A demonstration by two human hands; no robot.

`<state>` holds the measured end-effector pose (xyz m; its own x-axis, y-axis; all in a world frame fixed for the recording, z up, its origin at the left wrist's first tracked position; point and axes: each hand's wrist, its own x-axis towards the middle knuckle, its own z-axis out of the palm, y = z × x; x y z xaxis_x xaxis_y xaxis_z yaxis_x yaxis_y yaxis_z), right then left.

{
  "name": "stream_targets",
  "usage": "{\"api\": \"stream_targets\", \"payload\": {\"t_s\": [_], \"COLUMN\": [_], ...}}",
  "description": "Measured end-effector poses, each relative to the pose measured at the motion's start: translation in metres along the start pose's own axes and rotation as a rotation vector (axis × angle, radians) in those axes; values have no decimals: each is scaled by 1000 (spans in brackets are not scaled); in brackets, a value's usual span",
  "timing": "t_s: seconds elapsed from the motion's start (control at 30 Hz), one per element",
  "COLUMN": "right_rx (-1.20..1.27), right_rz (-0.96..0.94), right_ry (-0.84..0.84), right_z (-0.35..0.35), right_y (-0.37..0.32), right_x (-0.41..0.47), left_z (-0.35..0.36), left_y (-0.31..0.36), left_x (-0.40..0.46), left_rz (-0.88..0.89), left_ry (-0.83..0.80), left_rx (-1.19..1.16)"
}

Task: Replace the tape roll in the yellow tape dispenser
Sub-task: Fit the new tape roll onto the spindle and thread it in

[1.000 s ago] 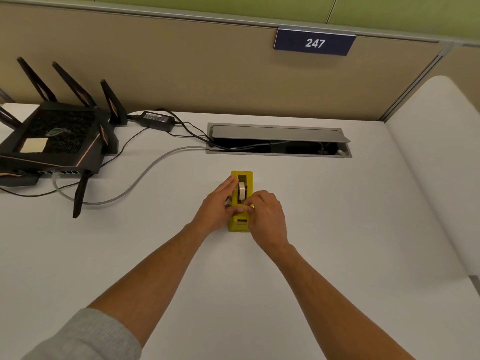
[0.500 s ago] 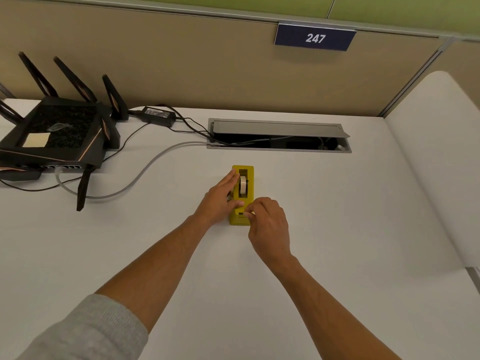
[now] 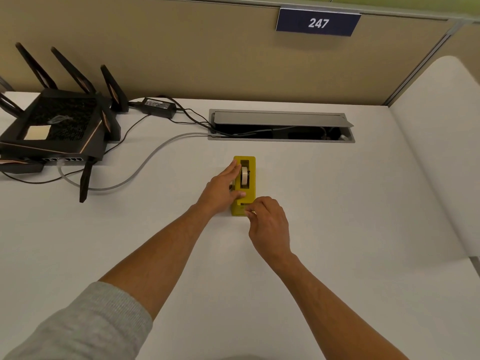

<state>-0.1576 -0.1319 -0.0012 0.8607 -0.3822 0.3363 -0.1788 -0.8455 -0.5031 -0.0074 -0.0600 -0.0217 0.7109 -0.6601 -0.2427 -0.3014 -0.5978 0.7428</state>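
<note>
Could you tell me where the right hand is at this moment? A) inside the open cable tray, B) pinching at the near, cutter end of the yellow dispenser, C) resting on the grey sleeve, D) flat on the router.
B: the right hand has its fingertips pinched at the near end of the yellow tape dispenser, while the left hand steadies the dispenser's left side beside the tape roll.

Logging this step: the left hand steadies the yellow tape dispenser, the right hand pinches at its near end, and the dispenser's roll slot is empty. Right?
Not quite. The head view shows a tape roll seated in the yellow tape dispenser, so the slot is not empty. The rest holds: the left hand steadies it and the right hand pinches at its near end.
</note>
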Motion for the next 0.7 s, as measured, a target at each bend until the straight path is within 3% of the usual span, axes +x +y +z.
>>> {"api": "stream_targets", "payload": {"t_s": [0.43, 0.7], "right_rx": [-15, -39], "right_rz": [-30, -37], "right_ry": [37, -44], "right_z": [0, 14], "right_y": [2, 8], "right_x": [-15, -23], "left_z": [1, -1], "left_y": [-2, -3], "left_x": [1, 0], "left_rz": [-2, 9], "left_ry": [7, 3], "left_rx": [-23, -27]}}
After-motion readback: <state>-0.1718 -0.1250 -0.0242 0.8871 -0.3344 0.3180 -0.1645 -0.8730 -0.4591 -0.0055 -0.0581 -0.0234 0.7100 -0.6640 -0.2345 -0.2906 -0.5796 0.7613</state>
